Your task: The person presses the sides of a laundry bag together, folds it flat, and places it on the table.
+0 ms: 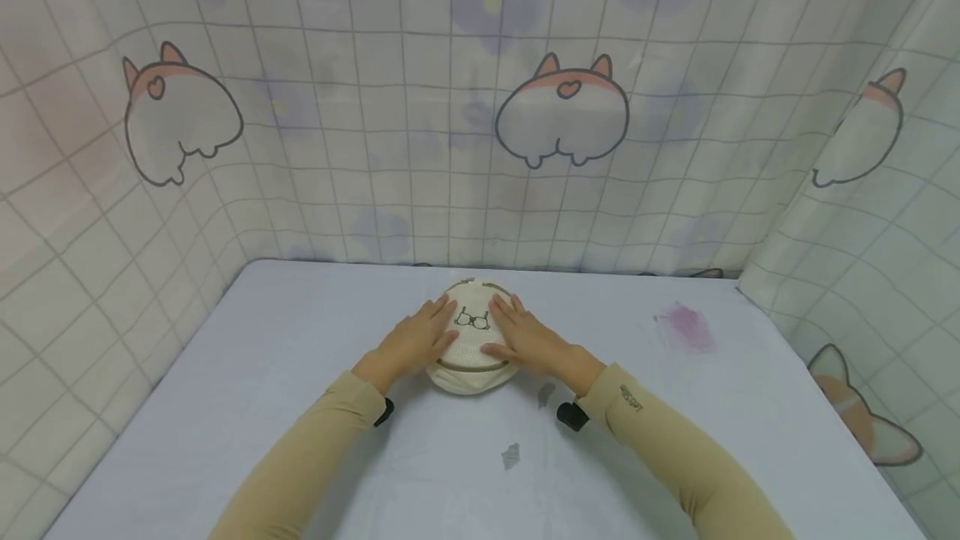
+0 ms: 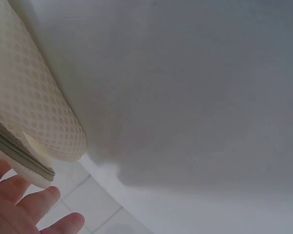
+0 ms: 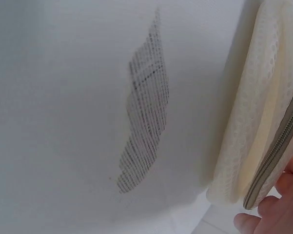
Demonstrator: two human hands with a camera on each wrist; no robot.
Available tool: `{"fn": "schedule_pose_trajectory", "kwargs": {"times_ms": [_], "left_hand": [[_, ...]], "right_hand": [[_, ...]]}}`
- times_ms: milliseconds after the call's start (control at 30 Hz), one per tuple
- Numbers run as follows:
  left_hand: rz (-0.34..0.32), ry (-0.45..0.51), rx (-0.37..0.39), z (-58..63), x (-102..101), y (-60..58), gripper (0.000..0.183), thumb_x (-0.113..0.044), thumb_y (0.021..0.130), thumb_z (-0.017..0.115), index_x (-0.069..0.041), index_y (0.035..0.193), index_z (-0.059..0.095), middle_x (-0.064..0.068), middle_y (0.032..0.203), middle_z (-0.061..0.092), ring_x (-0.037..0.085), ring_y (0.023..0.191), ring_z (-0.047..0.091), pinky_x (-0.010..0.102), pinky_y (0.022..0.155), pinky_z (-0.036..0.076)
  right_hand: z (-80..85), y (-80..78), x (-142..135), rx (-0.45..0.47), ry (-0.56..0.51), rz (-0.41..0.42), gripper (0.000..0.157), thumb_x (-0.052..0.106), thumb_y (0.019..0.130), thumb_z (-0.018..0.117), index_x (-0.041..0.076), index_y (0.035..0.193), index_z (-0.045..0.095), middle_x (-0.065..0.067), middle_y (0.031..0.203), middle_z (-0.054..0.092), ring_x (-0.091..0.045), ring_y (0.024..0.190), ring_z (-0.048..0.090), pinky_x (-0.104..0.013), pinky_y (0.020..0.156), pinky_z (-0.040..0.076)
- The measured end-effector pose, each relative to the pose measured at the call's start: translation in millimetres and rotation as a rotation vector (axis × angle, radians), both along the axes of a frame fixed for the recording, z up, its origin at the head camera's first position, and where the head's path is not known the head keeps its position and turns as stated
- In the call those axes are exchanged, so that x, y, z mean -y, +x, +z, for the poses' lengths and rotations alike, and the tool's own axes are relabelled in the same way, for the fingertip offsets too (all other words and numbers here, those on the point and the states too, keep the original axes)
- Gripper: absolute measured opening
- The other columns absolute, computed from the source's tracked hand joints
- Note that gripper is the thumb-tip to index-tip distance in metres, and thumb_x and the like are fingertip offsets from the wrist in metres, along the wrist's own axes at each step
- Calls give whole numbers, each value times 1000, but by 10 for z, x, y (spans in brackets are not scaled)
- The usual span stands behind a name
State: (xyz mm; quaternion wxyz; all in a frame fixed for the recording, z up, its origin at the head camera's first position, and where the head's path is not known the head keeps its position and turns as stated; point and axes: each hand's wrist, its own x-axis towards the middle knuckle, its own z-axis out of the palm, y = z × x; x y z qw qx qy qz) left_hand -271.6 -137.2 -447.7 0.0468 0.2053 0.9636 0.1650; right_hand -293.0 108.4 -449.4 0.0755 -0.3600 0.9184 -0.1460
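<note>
A round cream mesh laundry bag (image 1: 468, 348) with a printed pair of glasses on its top lies toward the back of the table. My left hand (image 1: 412, 346) rests on its left side with straight fingers, and my right hand (image 1: 536, 343) lies on the right side in the same way. A brown-green zipper (image 2: 17, 148) runs along the bag's edge in the left wrist view, close to the fingertips. The right wrist view shows the zipper (image 3: 278, 146) beside the right fingers, with mesh folds below it. The inside of the bag is hidden.
The white-covered table (image 1: 225, 407) bears a grey mark (image 1: 511, 456) in front of the bag and a pink stain (image 1: 686, 325) at the right. A checked curtain (image 1: 360, 148) with cartoon animals hangs behind the table and along both sides.
</note>
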Motion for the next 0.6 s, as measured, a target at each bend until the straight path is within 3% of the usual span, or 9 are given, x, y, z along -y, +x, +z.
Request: {"fn": "schedule_pose_trajectory", "kwargs": {"times_ms": [600], "left_hand": [[-49,-135,-6,-90,-7,15,74,-48,110,36,-4,164,12,15,171,8,42,154,12,69,117,19]], "right_hand": [[-36,0,76,-35,179,-28,94,61,104,43,-2,162,3,-18,170,-4,-44,154,-2,-64,119,17]]}}
